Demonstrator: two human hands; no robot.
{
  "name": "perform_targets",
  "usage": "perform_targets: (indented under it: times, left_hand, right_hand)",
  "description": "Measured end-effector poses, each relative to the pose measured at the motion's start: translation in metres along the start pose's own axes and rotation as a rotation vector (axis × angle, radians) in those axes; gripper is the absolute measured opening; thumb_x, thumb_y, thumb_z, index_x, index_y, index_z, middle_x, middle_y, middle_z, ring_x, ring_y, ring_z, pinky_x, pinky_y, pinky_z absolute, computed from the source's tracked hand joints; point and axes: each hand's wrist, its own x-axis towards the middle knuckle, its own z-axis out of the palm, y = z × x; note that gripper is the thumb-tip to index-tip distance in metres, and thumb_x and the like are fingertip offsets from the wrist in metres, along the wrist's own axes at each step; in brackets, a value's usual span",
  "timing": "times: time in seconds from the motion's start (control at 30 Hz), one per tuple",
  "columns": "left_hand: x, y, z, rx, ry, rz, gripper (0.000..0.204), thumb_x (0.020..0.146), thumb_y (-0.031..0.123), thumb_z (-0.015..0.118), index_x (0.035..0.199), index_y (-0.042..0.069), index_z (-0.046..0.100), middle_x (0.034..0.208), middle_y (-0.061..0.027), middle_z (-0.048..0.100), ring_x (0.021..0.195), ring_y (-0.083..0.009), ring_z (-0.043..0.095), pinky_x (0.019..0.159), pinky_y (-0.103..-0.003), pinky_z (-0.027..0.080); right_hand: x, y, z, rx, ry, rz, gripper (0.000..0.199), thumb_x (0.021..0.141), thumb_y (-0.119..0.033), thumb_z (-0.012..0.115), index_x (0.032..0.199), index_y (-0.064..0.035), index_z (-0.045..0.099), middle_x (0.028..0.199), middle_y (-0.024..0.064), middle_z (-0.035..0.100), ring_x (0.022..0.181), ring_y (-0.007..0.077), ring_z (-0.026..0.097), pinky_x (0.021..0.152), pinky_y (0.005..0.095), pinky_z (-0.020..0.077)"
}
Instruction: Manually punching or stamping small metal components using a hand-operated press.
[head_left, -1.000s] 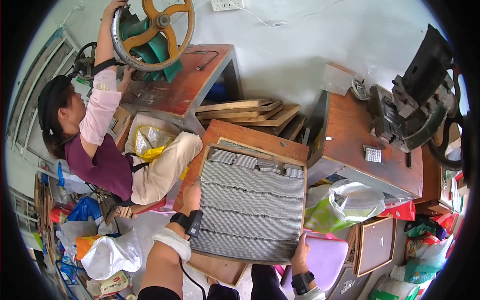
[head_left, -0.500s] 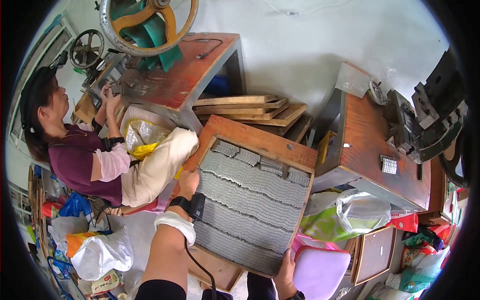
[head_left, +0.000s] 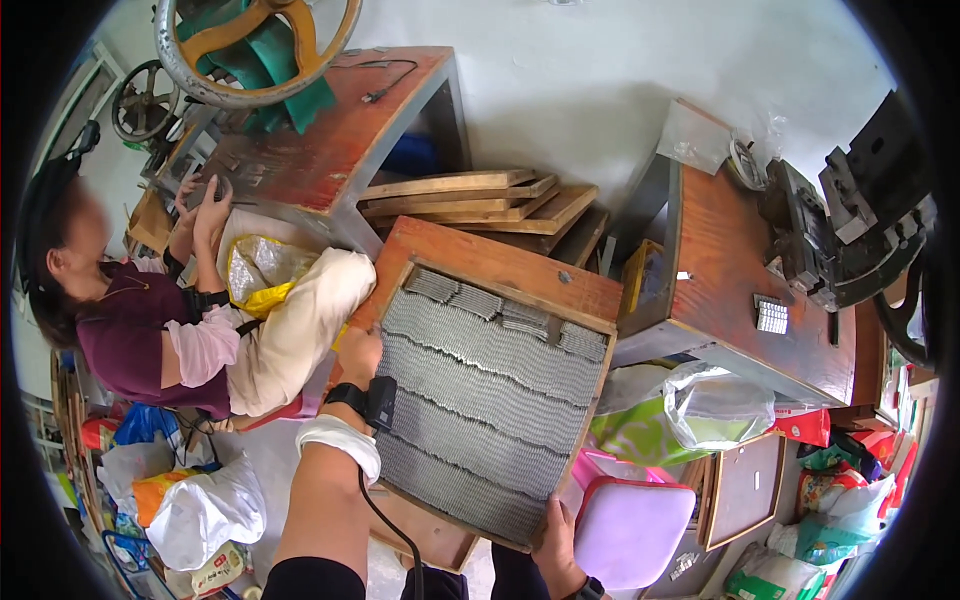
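A shallow wooden tray (head_left: 598,392) sits tilted in the middle, packed with rows of small grey metal pieces (head_left: 480,400). Several short blocks of the same pieces (head_left: 525,322) lie along its far side. My left hand (head_left: 360,355) is closed on the tray's left edge, its fingers partly hidden. At the near right corner my right hand (head_left: 557,548) grips the rim, thumb on top. Under the tray's far side shows a reddish-brown wooden surface (head_left: 500,262). A black device with a cable (head_left: 381,402) is strapped to my left wrist.
A co-worker (head_left: 120,330) sits at the left, hands raised by a red-topped table (head_left: 380,120). Wooden boards (head_left: 470,195) are stacked behind the tray. At the right stand another table (head_left: 720,270) with a machine (head_left: 830,240), a purple stool (head_left: 637,530) and bags (head_left: 680,410).
The whole view has shifted a little, with the scene now further left and higher. Both my hands keep their hold on the tray. The co-worker's hands have changed position slightly.
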Motion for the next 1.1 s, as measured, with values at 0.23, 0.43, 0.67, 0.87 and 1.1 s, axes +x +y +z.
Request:
perform_targets:
  times: [0.23,0.43,0.67,0.87,1.1]
  left_hand:
    - [-0.064,-0.118,-0.003,-0.681,0.349,-0.124,0.032,0.08,0.013,0.049,0.101,-0.01,0.053,0.101,-0.0228,0.058,0.088,-0.0322,0.056,0.076,-0.039,0.043]
    - [-0.267,-0.089,-0.003,-1.496,-0.518,-1.138,0.004,0.072,0.008,0.055,0.07,0.008,0.051,0.06,-0.0046,0.049,0.056,-0.016,0.048,0.052,-0.029,0.043]
    - [-0.281,-0.032,0.009,-1.508,-0.523,-1.295,0.005,0.069,0.005,0.056,0.07,0.008,0.052,0.062,-0.0029,0.048,0.053,-0.0151,0.043,0.051,-0.027,0.035]
    - [-0.285,-0.027,0.003,-1.579,-0.46,-1.192,0.005,0.071,0.007,0.057,0.07,0.008,0.052,0.061,-0.0007,0.046,0.052,-0.0113,0.041,0.048,-0.023,0.032]
    - [-0.346,-0.064,-0.045,-0.868,-0.512,-0.343,0.02,0.075,0.015,0.054,0.09,0.004,0.062,0.08,-0.0118,0.062,0.072,-0.0168,0.058,0.064,-0.031,0.046]
  right_hand:
    - [0.022,0.016,-0.011,0.004,-0.011,-0.058,0.046,0.09,-0.03,0.046,0.116,0.0081,0.042,0.107,0.0148,0.053,0.098,0.0225,0.052,0.085,0.0334,0.0418]
    - [0.033,0.028,-0.013,-0.031,0.087,-0.132,0.05,0.088,-0.03,0.05,0.119,0.0074,0.04,0.107,0.014,0.053,0.097,0.0208,0.05,0.086,0.0319,0.039]
    - [0.029,0.012,-0.023,-0.144,0.022,-0.107,0.049,0.085,-0.031,0.054,0.117,0.0061,0.046,0.107,0.0152,0.052,0.097,0.0223,0.05,0.084,0.0323,0.04]
    - [0.002,0.005,-0.017,-0.94,-0.06,-0.588,0.042,0.083,-0.023,0.057,0.111,0.0067,0.052,0.117,0.0185,0.046,0.103,0.0275,0.051,0.078,0.0334,0.0473]
    - [0.046,0.043,-0.175,-1.334,-0.13,-0.483,0.029,0.079,-0.025,0.057,0.079,0.0033,0.063,0.061,0.01,0.058,0.06,0.0267,0.057,0.061,0.0345,0.0465]
